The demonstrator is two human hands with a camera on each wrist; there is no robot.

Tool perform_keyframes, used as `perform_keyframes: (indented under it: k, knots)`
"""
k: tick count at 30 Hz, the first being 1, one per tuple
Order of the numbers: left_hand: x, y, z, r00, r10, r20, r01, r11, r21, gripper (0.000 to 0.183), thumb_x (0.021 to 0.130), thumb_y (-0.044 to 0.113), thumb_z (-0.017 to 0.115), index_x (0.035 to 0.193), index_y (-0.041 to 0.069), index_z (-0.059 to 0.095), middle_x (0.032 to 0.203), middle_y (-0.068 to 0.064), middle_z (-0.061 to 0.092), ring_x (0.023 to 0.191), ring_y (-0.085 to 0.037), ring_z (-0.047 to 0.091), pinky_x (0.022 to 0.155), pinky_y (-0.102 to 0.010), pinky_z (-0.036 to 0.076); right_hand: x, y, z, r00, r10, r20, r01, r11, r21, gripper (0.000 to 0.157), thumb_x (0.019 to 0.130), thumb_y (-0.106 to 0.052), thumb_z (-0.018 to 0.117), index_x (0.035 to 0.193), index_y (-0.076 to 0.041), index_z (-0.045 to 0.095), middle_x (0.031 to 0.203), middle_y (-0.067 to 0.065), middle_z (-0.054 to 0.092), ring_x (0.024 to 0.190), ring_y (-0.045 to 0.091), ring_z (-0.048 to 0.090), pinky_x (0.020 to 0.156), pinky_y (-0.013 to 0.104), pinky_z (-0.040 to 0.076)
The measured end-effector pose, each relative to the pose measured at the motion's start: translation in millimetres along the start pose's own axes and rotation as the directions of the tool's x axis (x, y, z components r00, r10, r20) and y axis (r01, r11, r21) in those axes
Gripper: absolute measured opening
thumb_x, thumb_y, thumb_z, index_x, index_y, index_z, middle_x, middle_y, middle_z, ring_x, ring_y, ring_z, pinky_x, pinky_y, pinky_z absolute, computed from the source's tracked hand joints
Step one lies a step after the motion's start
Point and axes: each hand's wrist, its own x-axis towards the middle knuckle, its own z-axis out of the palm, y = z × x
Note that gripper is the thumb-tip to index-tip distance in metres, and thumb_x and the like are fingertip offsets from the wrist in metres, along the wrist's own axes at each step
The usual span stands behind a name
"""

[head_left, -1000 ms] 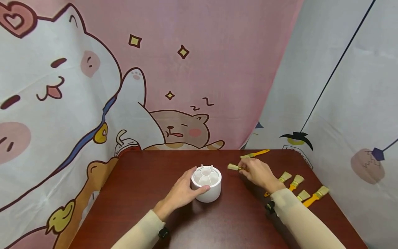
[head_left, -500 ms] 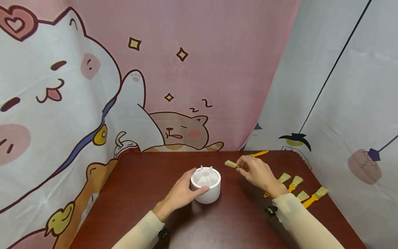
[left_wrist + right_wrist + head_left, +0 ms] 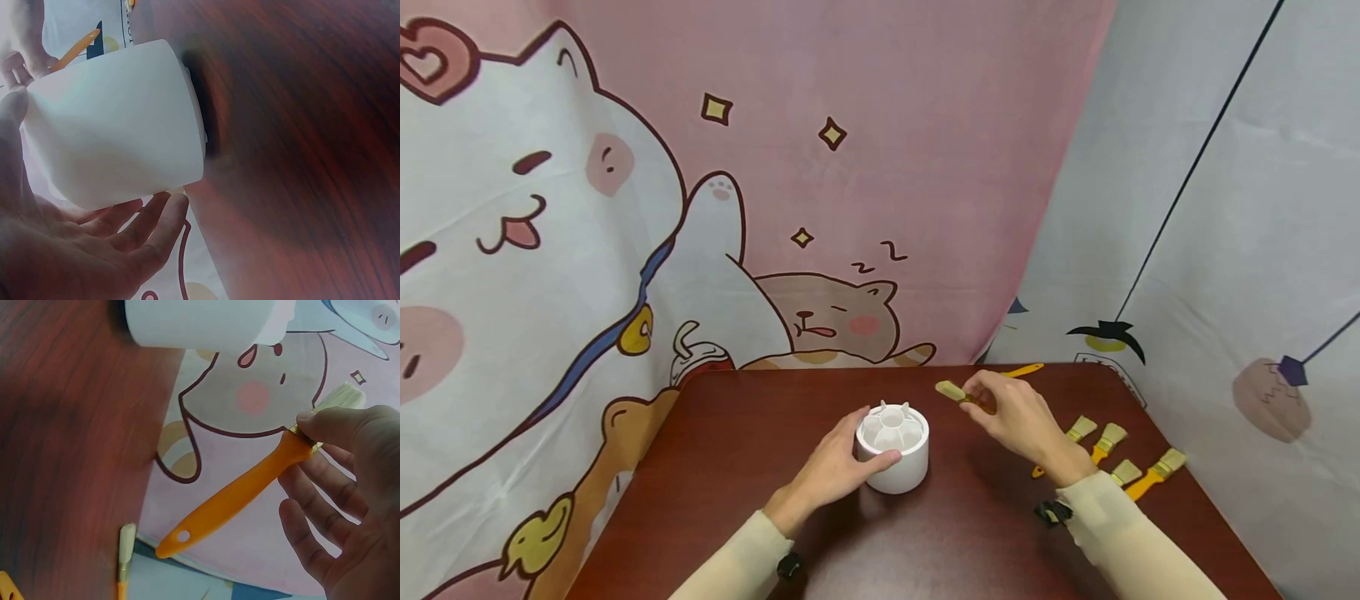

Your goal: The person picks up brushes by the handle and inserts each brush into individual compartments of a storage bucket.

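At the middle of the red-brown table (image 3: pixel 955 533): one white pot (image 3: pixel 897 477), upright, round, divided inside into compartments about a central ring, two small points on its rim towards 12 o'clock. Your left hand (image 3: pixel 823 467) holds it from 9 o'clock, thumb against the near wall, fingers bent round the other side and partly hidden behind the pot in the head view.

Lettering, on the patterned wall cloth (image 3: pixel 955 167): two "Z" marks (image 3: pixel 892 252) above a sleeping cat (image 3: pixel 831 317). Further printed characters (image 3: pixel 1093 359) near the table's 2 o'clock corner, cut off and too small to read.

One flat brush (image 3: pixel 250 482), orange handle, pale bristles, pinched in your right hand (image 3: pixel 1018 421) at the metal collar: thumb on one face, fingers behind. Raised off the table, between 1 and 2 o'clock from the pot, apart from it. Seen from the right wrist, its handle runs free towards 8 o'clock, bristles towards 2, their base covered by your thumb.

One far brush (image 3: pixel 1024 370), 2 o'clock from the pot, bristle end hidden behind your right hand in the head view. Four brushes (image 3: pixel 1108 437) at 3 o'clock, on the table, handles partly covered by your wrist and sleeve (image 3: pixel 1123 529). One orange piece (image 3: pixel 7 589), cut off at the right wrist view's 7 o'clock corner, unidentifiable.
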Motion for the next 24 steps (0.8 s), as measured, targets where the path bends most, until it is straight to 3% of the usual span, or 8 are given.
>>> perform_keyframes:
  k: [6,24]
  knots:
    - [1.0,-1.0,0.2,1.0,0.005,0.001,-0.005,1.0,-0.004,0.105,0.096,0.072,0.086,0.176,0.017,0.049,0.176,-0.011,0.058,0.162,-0.037,0.059,0.131,-0.064,0.049,0,-11,-6.7,0.999,-0.031,-0.043,0.033,0.998,0.044,0.027,0.096,-0.017,0.098,0.114,-0.024,0.079,0.099,-0.009,0.079,0.087,0.015,0.073,0.076,0.031,0.06]
    - [3.3,-2.4,-1.0,1.0,0.002,0.009,-0.002,1.0,0.008,0.106,0.096,0.073,0.086,0.176,0.015,0.048,0.176,-0.013,0.057,0.161,-0.038,0.059,0.131,-0.064,0.05,5,-44,-26.2,0.972,-0.176,-0.157,0.188,0.98,0.064,0.032,0.093,-0.012,0.101,0.115,-0.021,0.079,0.105,-0.009,0.082,0.093,0.007,0.074,0.081,0.034,0.066]
